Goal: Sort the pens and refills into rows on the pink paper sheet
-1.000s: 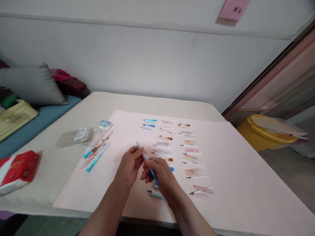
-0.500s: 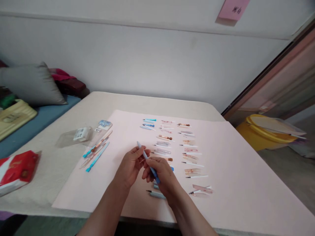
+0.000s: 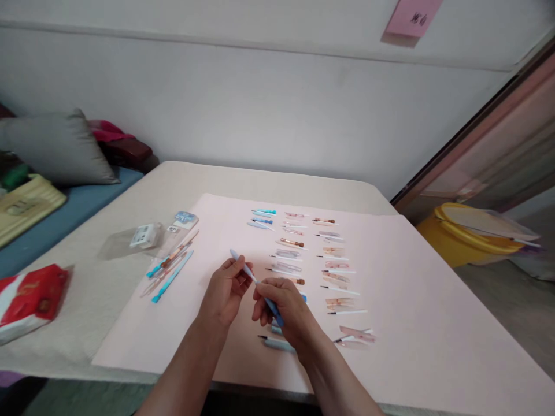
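My left hand (image 3: 229, 286) is closed, pinching the pale blue front barrel (image 3: 235, 254) of a pen between thumb and fingers. My right hand (image 3: 280, 303) wraps round the darker blue rear barrel (image 3: 274, 311) of the same pen. Between the hands a thin white refill (image 3: 252, 278) bridges the two parts. Beneath and beyond my right hand lie rows of taken-apart pens, among them a grey-blue barrel (image 3: 277, 345) beside a black-tipped refill. A turquoise pen (image 3: 173, 276) rests on the left with several other whole pens.
Pink paper (image 3: 416, 335) covers much of the cloth-topped table (image 3: 269, 179). At the left are a clear plastic case (image 3: 130, 242), an eraser packet (image 3: 185, 218) and a red-and-white packet (image 3: 32, 300). A yellow bucket (image 3: 459, 231) stands off the right edge, and a wall rises behind.
My left hand has shifted slightly left with the front barrel, drawing it away from the rear barrel. More of the white refill shows between the hands.
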`<state>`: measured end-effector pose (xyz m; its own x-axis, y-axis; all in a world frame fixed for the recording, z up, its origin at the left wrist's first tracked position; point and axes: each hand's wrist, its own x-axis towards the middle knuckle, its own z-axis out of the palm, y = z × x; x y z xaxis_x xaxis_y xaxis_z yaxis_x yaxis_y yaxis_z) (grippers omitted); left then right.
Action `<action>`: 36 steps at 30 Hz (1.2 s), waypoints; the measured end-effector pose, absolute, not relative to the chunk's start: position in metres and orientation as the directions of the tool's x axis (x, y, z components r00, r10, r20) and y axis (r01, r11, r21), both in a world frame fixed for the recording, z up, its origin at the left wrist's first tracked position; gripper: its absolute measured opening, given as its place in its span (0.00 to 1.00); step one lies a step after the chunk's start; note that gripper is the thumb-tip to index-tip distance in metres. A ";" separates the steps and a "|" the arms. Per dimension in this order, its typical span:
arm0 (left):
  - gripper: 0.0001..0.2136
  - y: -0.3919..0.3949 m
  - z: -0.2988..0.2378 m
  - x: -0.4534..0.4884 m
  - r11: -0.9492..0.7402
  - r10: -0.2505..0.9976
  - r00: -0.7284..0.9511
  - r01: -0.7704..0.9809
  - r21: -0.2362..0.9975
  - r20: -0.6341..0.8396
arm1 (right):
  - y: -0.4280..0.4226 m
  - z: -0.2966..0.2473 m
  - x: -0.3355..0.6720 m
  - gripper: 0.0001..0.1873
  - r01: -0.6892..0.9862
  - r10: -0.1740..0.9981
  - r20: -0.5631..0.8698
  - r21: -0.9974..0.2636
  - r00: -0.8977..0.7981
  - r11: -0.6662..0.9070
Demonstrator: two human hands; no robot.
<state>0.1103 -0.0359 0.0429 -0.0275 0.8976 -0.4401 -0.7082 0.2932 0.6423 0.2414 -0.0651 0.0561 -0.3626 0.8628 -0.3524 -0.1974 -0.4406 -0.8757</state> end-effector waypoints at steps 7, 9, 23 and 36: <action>0.04 -0.028 0.046 0.097 0.242 0.835 -0.139 -0.776 0.583 -0.532 | -0.064 0.054 0.249 0.11 -0.170 0.829 -0.374 -0.864 -0.416 -0.475; 0.04 -0.026 0.047 0.095 0.251 0.819 -0.151 -0.773 0.582 -0.553 | -0.063 0.053 0.251 0.12 -0.166 0.831 -0.376 -0.865 -0.411 -0.473; 0.03 -0.029 0.049 0.099 0.325 0.788 -0.056 -0.808 0.492 -0.613 | -0.058 0.058 0.252 0.16 -0.337 0.835 -0.413 -0.777 -0.364 -0.532; 0.02 -0.029 0.049 0.098 0.342 0.802 -0.017 -0.806 0.483 -0.597 | -0.055 0.054 0.253 0.18 -0.437 0.852 -0.350 -0.744 -0.389 -0.505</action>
